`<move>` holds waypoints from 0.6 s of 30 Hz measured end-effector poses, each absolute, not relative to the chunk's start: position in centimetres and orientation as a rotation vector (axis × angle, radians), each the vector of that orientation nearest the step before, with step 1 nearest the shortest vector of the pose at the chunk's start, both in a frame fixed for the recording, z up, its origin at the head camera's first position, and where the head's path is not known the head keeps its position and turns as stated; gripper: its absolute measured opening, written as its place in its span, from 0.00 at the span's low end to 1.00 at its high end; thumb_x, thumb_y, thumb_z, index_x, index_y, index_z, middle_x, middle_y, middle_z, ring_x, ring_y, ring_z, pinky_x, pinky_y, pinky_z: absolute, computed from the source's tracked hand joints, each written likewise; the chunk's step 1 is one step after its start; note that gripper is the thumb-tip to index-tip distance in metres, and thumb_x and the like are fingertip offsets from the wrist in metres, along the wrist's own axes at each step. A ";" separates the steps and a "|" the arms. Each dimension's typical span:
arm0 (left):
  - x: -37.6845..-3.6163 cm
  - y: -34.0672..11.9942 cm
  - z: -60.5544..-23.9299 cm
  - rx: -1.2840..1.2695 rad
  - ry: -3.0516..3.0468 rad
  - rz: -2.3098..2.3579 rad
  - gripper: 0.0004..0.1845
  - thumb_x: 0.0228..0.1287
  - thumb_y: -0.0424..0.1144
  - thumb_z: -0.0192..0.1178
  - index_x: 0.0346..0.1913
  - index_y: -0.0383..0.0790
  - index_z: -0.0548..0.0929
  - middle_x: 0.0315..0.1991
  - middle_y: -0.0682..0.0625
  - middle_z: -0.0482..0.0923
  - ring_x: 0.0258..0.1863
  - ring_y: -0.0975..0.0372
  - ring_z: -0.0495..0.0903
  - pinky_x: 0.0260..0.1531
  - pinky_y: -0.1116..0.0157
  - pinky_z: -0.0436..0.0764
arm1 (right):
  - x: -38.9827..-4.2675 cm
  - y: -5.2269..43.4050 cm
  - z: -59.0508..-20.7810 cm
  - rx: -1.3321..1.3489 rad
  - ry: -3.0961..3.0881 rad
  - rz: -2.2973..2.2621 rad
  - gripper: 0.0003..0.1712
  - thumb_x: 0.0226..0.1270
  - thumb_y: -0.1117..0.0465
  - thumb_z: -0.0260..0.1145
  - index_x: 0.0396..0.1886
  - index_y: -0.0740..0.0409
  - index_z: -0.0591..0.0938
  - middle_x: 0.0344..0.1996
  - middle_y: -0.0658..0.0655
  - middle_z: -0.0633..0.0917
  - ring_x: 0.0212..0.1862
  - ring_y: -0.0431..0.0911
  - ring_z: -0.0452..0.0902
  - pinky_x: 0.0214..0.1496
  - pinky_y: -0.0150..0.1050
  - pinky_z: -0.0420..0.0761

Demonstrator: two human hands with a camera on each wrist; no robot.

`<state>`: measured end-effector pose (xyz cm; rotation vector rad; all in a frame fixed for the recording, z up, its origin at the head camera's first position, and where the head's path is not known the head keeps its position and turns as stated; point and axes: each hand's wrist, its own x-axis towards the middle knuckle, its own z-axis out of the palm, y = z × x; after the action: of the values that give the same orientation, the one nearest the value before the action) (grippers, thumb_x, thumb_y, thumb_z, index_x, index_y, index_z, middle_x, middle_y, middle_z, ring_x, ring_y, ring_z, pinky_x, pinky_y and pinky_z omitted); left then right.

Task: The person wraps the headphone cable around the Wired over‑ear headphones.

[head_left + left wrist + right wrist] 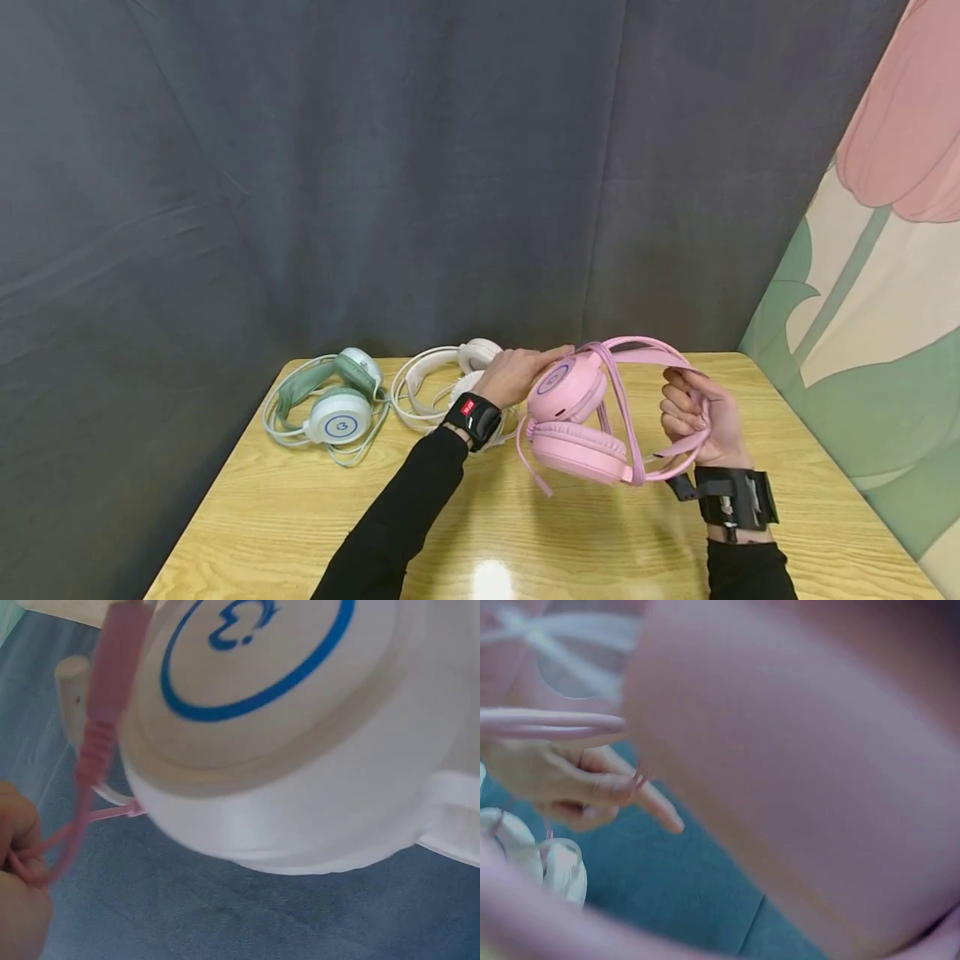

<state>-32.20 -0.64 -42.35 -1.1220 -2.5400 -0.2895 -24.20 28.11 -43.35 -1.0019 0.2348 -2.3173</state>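
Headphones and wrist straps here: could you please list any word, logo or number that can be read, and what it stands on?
No word or number reads clearly.
Pink headphones, earcup: blue ring with a curled emblem inside, a symbol, no letters.
Green headphones, earcup: similar blue ring and emblem, too small to read.
Left wrist band: small red label, too small to read.
Right wrist band: no text visible.

Head view bright, table (300,533) glare; wrist views blurred.

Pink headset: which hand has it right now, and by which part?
Both. The left hand holds the pink headset at its upper ear cup; the right hand has its fingers curled round the headband and cable.
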 end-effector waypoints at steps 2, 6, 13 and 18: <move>-32.1 -0.8 -42.5 -1.102 -2.552 -0.276 0.23 0.77 0.49 0.46 0.71 0.64 0.67 0.37 0.56 0.87 0.31 0.64 0.83 0.29 0.61 0.80 | -24.2 28.3 -43.4 -0.957 0.206 -2.319 0.27 0.80 0.54 0.24 0.40 0.64 0.68 0.20 0.48 0.53 0.18 0.41 0.48 0.22 0.31 0.53; -32.1 -0.8 -42.8 -1.033 -2.591 -0.281 0.22 0.79 0.52 0.40 0.72 0.64 0.66 0.27 0.53 0.84 0.22 0.64 0.79 0.25 0.61 0.79 | -24.1 28.3 -43.5 -0.854 0.162 -2.294 0.27 0.80 0.51 0.24 0.40 0.62 0.67 0.20 0.47 0.54 0.18 0.40 0.48 0.23 0.31 0.53; -31.8 0.0 -42.8 -1.052 -2.655 -0.197 0.17 0.72 0.45 0.51 0.60 0.60 0.77 0.28 0.53 0.84 0.27 0.60 0.81 0.29 0.59 0.81 | -24.2 27.6 -43.6 -0.762 0.127 -2.247 0.26 0.80 0.49 0.24 0.38 0.59 0.66 0.19 0.46 0.54 0.18 0.38 0.48 0.23 0.30 0.54; -31.1 0.0 -43.6 -1.025 -2.640 -0.146 0.06 0.60 0.36 0.59 0.26 0.46 0.82 0.28 0.51 0.85 0.30 0.58 0.84 0.29 0.60 0.82 | -24.4 27.5 -43.5 -0.753 0.020 -2.291 0.29 0.80 0.47 0.24 0.46 0.61 0.69 0.21 0.45 0.53 0.19 0.38 0.48 0.23 0.30 0.53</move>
<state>-31.11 -0.01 -43.55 -1.0246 -2.6404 -0.1456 -24.45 27.50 -43.50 -0.7535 0.0202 -2.2911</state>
